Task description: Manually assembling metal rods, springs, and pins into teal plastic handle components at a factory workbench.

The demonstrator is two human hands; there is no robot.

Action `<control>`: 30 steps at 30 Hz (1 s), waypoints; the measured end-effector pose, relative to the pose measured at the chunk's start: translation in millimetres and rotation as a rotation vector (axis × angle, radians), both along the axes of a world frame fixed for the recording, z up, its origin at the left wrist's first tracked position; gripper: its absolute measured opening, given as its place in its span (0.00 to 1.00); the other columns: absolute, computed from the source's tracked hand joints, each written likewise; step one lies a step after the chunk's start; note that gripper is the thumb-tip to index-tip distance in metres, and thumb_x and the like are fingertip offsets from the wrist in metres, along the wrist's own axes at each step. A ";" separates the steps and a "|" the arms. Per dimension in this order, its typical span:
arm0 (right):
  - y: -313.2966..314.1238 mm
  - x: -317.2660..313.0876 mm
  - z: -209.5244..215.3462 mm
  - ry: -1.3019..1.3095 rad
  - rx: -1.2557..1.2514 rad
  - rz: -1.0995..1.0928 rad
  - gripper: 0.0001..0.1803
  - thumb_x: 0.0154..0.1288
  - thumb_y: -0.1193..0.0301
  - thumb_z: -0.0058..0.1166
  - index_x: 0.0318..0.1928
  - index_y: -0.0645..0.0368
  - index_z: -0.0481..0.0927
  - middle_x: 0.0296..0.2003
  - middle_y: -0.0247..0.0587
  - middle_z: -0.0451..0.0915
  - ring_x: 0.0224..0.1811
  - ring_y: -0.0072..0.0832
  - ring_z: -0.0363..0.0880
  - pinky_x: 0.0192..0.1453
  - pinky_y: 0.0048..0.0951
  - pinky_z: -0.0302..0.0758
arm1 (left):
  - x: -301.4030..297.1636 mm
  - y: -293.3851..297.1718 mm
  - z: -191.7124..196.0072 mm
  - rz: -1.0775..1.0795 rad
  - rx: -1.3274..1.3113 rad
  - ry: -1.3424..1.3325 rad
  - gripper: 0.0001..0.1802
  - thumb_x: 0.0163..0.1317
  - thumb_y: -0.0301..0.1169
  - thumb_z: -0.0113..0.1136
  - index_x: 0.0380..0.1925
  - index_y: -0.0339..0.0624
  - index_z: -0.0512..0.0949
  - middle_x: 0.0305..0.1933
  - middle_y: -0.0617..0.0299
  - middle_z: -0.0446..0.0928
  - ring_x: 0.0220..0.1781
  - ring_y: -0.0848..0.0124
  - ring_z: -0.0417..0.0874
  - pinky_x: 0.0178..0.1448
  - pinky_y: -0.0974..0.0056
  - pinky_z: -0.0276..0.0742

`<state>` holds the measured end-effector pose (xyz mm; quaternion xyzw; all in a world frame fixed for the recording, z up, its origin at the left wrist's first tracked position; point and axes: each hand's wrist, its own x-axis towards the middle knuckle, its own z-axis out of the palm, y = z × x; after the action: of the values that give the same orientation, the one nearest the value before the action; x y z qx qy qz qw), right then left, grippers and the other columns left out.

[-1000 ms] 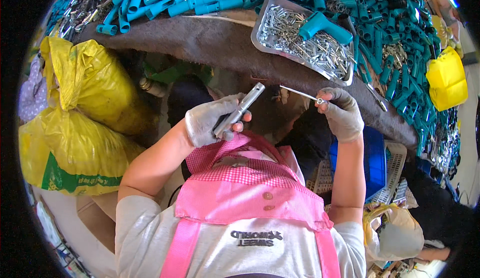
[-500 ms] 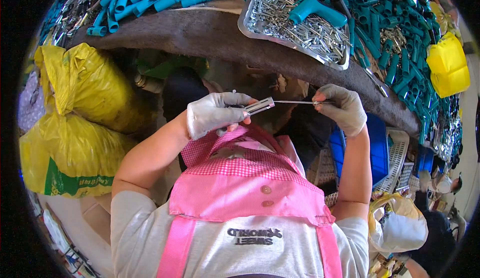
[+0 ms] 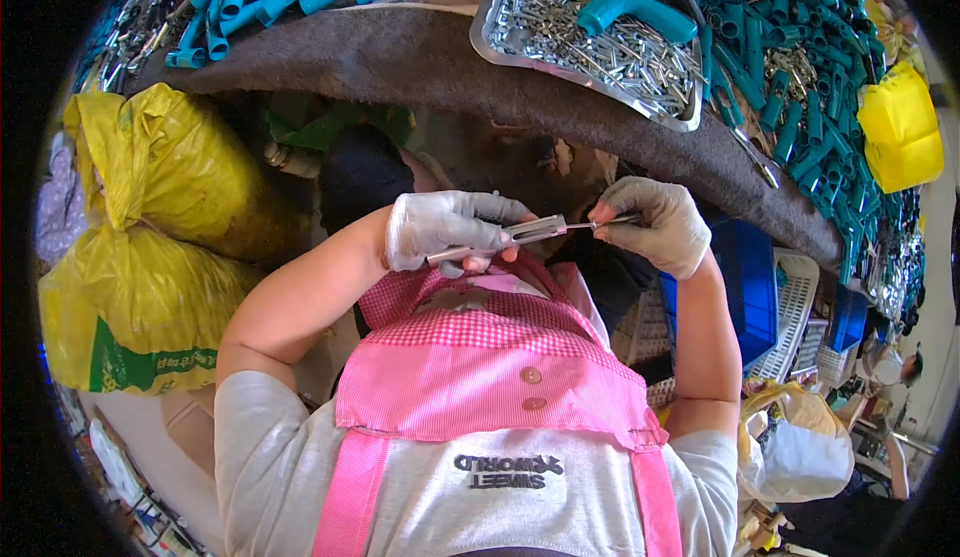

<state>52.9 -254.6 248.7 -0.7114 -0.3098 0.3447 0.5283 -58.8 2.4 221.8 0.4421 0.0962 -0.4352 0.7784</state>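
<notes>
Here, in open space before the brown worktop edge, the left hand grips a metal tube, the right hand a rod.

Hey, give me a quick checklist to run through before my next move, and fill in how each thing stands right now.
1. Slotted metal tube held in the left hand: ok.
2. Thin metal rod pinched in the right hand's fingertips: ok.
3. Rod pointed at the tube's slotted end: ok, they look roughly in line.
4. Rod's depth inside the tube: cannot tell, too small to make out.
5. Gloves on both hands: ok, though some fingertips are bare.
6. Metal tray holding only small metal parts: not ok, a teal L-shaped piece lies on top.
</notes>
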 end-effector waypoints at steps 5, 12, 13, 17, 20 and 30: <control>-3.6 3.4 1.3 0.020 -0.014 0.010 0.07 0.48 0.81 0.63 0.30 0.62 0.80 0.33 0.38 0.80 0.37 0.24 0.78 0.44 0.25 0.74 | 5.2 -3.0 2.9 -0.073 0.121 -0.053 0.27 0.60 0.29 0.53 0.61 0.44 0.63 0.36 0.68 0.75 0.24 0.84 0.70 0.21 0.79 0.65; -4.5 0.5 -3.4 0.146 -0.018 -0.031 0.06 0.49 0.81 0.63 0.29 0.64 0.80 0.33 0.38 0.81 0.37 0.22 0.78 0.44 0.23 0.75 | 3.9 -3.4 1.1 -0.088 0.133 -0.065 0.27 0.60 0.29 0.54 0.61 0.44 0.63 0.36 0.68 0.75 0.24 0.84 0.70 0.23 0.78 0.66; -4.7 -0.3 -5.7 0.146 -0.019 -0.031 0.06 0.49 0.81 0.63 0.29 0.64 0.80 0.33 0.38 0.81 0.37 0.22 0.78 0.44 0.23 0.75 | 3.4 -4.4 1.0 -0.094 0.127 -0.064 0.27 0.60 0.29 0.54 0.61 0.44 0.63 0.37 0.67 0.75 0.25 0.84 0.70 0.23 0.78 0.66; -2.3 -4.6 -8.5 0.215 -0.013 -0.058 0.06 0.50 0.81 0.63 0.29 0.63 0.80 0.32 0.37 0.81 0.36 0.21 0.79 0.43 0.21 0.75 | 2.5 -6.1 -2.5 -0.096 0.080 -0.065 0.28 0.61 0.28 0.54 0.62 0.43 0.61 0.37 0.64 0.75 0.25 0.83 0.71 0.22 0.79 0.66; 4.9 -9.5 -14.3 0.083 -0.041 0.025 0.07 0.50 0.80 0.64 0.30 0.62 0.80 0.32 0.36 0.81 0.35 0.20 0.78 0.42 0.21 0.75 | 3.9 -9.7 -6.4 -0.127 0.035 -0.079 0.30 0.61 0.28 0.54 0.63 0.42 0.59 0.38 0.64 0.73 0.27 0.83 0.71 0.22 0.80 0.66; -2.9 -21.5 -27.3 -0.128 0.057 0.023 0.07 0.51 0.78 0.64 0.33 0.63 0.81 0.33 0.36 0.81 0.37 0.20 0.79 0.42 0.23 0.77 | -4.4 -21.8 -22.1 -0.101 -0.104 0.014 0.31 0.60 0.26 0.50 0.65 0.47 0.57 0.32 0.69 0.68 0.26 0.83 0.68 0.22 0.78 0.61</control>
<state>31.4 -257.5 221.4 -0.7130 -0.3610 0.2955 0.5235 -63.2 -19.4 199.7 0.4025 0.0566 -0.4816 0.7764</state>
